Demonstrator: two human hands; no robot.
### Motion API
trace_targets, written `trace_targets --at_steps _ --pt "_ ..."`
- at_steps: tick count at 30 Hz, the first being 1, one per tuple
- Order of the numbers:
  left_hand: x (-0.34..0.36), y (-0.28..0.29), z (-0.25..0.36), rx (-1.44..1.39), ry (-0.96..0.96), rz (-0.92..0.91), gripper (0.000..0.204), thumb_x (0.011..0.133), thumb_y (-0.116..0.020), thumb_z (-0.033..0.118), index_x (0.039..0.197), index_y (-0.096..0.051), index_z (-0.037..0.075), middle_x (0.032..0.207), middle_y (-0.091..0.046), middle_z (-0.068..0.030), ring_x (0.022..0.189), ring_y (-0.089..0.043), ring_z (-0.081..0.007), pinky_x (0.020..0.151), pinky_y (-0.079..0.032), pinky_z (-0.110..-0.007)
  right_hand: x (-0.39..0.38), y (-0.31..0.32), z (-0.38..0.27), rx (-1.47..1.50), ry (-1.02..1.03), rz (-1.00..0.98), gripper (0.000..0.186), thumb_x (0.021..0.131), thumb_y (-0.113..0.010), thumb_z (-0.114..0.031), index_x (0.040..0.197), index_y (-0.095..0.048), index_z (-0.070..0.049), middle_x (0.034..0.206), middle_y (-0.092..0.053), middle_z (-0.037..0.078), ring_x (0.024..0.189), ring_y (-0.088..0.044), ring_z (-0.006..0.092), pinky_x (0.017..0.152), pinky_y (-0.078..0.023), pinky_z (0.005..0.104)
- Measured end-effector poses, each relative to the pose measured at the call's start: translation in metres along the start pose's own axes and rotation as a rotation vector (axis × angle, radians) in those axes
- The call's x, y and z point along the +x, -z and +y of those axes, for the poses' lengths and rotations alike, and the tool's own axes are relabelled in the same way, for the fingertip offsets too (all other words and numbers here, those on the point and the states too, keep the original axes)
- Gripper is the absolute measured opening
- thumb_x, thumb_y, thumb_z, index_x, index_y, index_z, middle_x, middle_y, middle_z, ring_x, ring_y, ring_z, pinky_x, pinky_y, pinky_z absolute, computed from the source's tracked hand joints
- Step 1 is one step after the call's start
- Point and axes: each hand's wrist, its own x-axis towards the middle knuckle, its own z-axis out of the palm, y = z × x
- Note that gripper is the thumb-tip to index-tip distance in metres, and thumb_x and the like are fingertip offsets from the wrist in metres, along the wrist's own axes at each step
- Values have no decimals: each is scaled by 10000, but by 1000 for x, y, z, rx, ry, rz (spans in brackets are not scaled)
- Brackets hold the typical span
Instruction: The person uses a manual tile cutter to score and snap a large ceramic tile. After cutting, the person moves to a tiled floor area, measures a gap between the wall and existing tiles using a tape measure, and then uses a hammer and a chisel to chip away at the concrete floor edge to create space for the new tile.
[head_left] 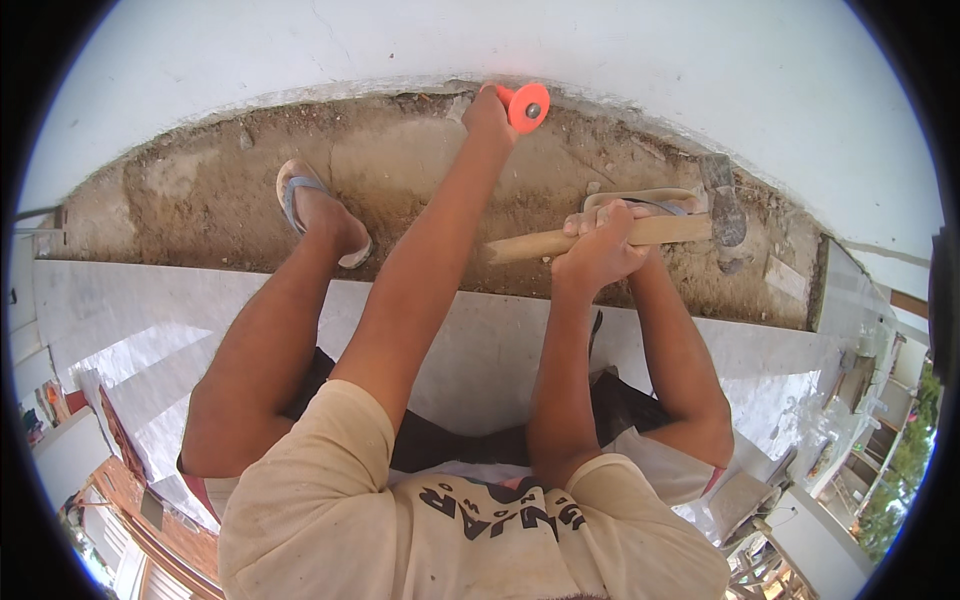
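My left hand (485,115) is closed around a chisel (524,106) with a round orange hand guard, whose steel striking end faces up toward me. It is held at the foot of the white wall (480,45), and the chisel's tip is hidden. In my right hand (603,252) is a hammer (680,229), gripped partway along its pale wooden handle. The grey hammer head (729,214) points to the right, over the dirt and apart from the chisel. Part of my right foot is covered by that hand and handle.
A strip of bare dirt (420,190) runs along the wall, with small rubble and a flat pale fragment (787,278) at the right. My feet, in flip-flops (291,198), rest on it. Behind it lies a smooth grey-white surface (470,330) beneath my legs.
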Motion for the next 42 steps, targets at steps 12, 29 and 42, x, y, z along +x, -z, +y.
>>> trace_targets --at_steps 12,29,42 --pt "-1 -2 -3 -20 -6 25 206 1004 -397 156 893 -499 16 842 -529 -93 768 -543 -219 734 -523 -428 11 13 4 -47 -35 -75 84 834 -576 -46 880 -508 -38 598 -468 7 429 -417 77 381 -377 270" --pt "-1 -10 -11 58 -29 20 227 1024 -399 189 962 -515 3 905 -579 -112 788 -573 -230 775 -523 -410 5 2 51 -185 -14 -26 124 860 -564 -44 896 -450 -75 597 -427 -9 427 -414 76 381 -364 273" --pt "-16 2 -2 92 -26 44 128 970 -526 151 984 -545 26 901 -582 -86 803 -584 -209 728 -531 -397 -3 14 6 -11 -97 -27 163 865 -547 -27 884 -399 -95 594 -395 -19 413 -373 76 381 -368 269"
